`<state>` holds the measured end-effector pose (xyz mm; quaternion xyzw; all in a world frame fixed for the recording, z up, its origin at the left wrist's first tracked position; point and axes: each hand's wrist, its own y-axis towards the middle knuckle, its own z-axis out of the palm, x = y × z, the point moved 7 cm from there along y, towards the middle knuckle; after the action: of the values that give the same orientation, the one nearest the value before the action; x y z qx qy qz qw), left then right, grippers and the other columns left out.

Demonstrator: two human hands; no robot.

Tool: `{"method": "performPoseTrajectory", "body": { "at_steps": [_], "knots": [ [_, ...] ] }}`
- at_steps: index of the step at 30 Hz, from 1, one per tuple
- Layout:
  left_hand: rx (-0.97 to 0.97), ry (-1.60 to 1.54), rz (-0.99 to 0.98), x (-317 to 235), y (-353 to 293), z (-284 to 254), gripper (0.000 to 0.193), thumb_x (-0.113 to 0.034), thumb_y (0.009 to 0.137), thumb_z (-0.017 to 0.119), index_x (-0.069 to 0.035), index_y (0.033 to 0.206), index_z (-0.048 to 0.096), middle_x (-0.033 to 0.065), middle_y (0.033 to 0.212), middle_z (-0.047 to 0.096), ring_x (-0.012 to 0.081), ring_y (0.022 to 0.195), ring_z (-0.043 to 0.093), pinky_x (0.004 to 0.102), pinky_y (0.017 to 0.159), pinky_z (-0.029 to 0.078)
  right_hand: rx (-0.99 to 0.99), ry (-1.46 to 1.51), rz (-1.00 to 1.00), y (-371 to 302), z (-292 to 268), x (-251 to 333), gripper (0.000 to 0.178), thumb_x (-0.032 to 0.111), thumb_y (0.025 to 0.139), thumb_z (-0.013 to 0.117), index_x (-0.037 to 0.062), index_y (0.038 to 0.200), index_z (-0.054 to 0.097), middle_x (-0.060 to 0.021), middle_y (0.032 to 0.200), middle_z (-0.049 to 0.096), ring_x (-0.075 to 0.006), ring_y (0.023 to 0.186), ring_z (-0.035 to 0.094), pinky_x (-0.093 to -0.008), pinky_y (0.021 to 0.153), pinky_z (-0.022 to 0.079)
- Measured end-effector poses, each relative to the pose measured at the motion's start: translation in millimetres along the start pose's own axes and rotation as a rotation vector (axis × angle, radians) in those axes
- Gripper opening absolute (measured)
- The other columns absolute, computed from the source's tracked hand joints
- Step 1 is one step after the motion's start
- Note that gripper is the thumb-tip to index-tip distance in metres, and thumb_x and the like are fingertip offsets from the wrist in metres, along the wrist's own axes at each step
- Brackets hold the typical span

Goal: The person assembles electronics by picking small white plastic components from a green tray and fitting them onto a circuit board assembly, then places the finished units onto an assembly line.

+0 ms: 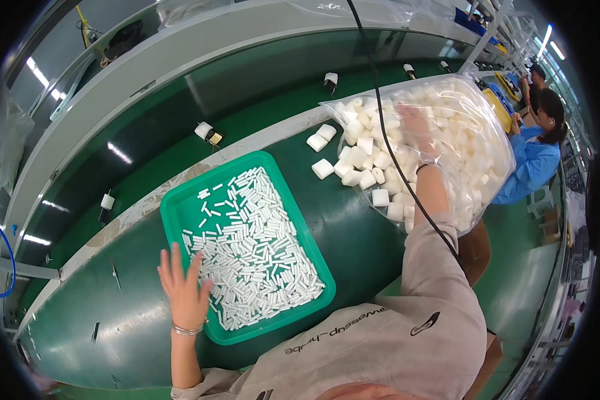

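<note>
A dark green, glossy tabletop (360, 233) with a worn, pale strip (273, 143) along its far edge carries a shallow, bright green plastic tray (300, 230) with rounded corners, set slantwise. To its right lies a large, clear plastic bag (490, 133), bulging, with chunky, white, rounded blocks (323, 169) loose on the green near its left end. Left of the tray lie two thin, dark slivers (95, 332), well apart.

Smooth green plastic with a soft sheen forms the tray (188, 205), set against matt white tubes (267, 247) that look like plastic. Glossy, wrinkled clear film makes up the bag (490, 160); the white plugs (323, 169) appear matt and foam-like. A smooth tabletop (133, 320) gleams, as does a shiny metal bracelet (187, 331), beside a matt cloth shirt (380, 347).
</note>
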<state>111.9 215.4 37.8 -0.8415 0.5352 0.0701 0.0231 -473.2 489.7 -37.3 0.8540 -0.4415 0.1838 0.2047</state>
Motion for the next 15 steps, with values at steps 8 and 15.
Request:
{"method": "performPoseTrajectory", "body": {
  "at_steps": [8, 15],
  "knots": [
    [-0.135, -0.584, -0.162, 54, -20, 31, 0.038, -0.017, 0.086, 0.044, -0.006, 0.122, 0.044, 0.0151, 0.13, 0.037, 0.0329, 0.125, 0.027, 0.0448, 0.102, 0.019, -0.011, 0.093, 0.224, -60, -8, 85, 0.053, 0.045, 0.086, 0.039, 0.0058, 0.121, 0.047, -0.0149, 0.124, 0.046, -0.0278, 0.117, 0.04, -0.0316, 0.099, 0.028],
    [-0.325, -0.675, -0.229, 55, -27, 26, 0.021, -0.007, 0.073, 0.048, -0.005, 0.089, 0.061, 0.0132, 0.097, 0.06, 0.0346, 0.114, 0.043, 0.0376, 0.088, 0.037, -0.023, 0.173, 0.256, -104, 1, 127, 0.046, 0.038, 0.085, 0.043, 0.0041, 0.116, 0.05, -0.0164, 0.118, 0.05, -0.0303, 0.111, 0.045, -0.0346, 0.093, 0.034]
  ]
}}
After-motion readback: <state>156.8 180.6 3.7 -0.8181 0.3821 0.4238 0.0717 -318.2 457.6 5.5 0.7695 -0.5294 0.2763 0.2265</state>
